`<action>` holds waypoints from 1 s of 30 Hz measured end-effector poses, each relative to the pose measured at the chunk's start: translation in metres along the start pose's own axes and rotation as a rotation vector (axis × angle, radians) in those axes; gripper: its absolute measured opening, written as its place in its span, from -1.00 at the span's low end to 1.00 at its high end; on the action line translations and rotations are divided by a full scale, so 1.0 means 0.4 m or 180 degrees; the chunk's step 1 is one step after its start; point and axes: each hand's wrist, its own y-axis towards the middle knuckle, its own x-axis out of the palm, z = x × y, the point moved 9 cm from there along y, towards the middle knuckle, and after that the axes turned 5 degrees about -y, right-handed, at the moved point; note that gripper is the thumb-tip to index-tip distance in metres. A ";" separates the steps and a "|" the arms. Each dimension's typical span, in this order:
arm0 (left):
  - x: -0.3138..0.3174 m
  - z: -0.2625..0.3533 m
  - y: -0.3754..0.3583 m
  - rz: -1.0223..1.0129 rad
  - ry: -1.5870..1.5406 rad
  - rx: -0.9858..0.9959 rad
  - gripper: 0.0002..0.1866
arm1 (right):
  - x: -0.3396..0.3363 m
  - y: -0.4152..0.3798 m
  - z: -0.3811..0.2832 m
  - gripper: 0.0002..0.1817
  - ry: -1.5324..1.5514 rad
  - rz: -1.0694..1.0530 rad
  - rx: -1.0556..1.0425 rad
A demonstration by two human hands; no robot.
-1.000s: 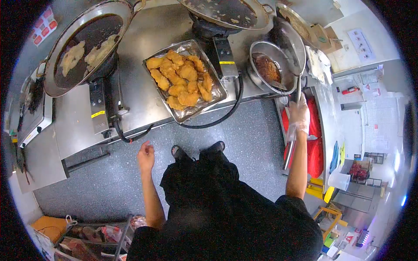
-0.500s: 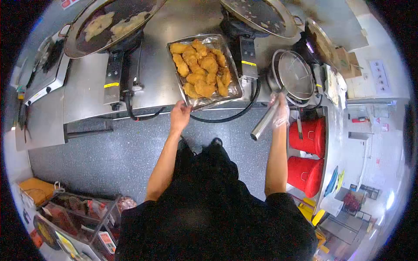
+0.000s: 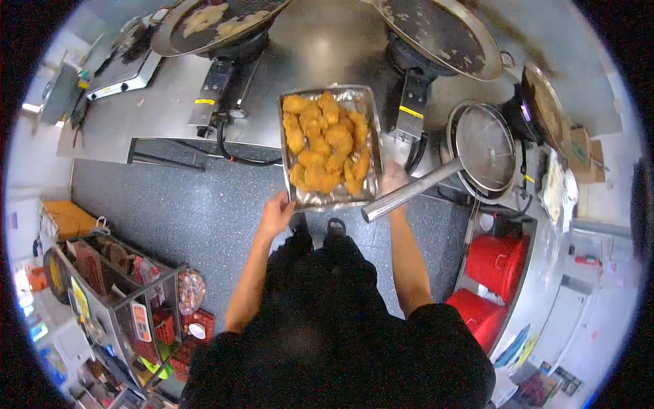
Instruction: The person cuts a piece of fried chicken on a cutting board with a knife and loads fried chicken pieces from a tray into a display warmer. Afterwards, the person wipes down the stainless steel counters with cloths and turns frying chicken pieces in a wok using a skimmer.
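A metal tray (image 3: 319,206) holds several golden fried pieces (image 3: 323,143) and juts out over the counter's front edge. My left hand (image 3: 278,213) grips its near left corner, closed with the thumb on the rim. Beside the tray's right edge is my right hand (image 3: 393,177), in a clear plastic glove. It is blurred and partly behind a perforated metal handle, so its grip does not show. That handle belongs to a round mesh strainer (image 3: 485,146), which lies over a metal pot (image 3: 453,126) at the right.
Two wide pans, one on the left (image 3: 167,44) and one on the right (image 3: 487,41), stand on burners with batter pieces in dark oil. Red containers (image 3: 494,266) sit under the right counter (image 3: 538,252). A metal rack (image 3: 126,307) stands behind at left.
The tray has come off the counter toward my body, with my left hand still on its corner. My right hand has left the strainer's handle and moved left to the tray's side.
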 end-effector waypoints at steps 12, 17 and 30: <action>-0.007 -0.085 -0.724 0.0997 -0.1085 -0.1464 -0.84 | 0.129 -0.429 -0.124 -0.54 0.0828 -0.0853 -0.1223; -0.022 -0.210 -1.083 0.1881 -0.1548 -0.1717 -0.86 | 0.197 -0.675 -0.322 -0.45 0.0181 -0.1602 -0.1790; -0.095 0.128 -1.824 0.3640 -0.0674 -0.1973 -0.74 | 0.448 -1.366 -0.475 -0.57 -0.0376 -0.2154 -0.4220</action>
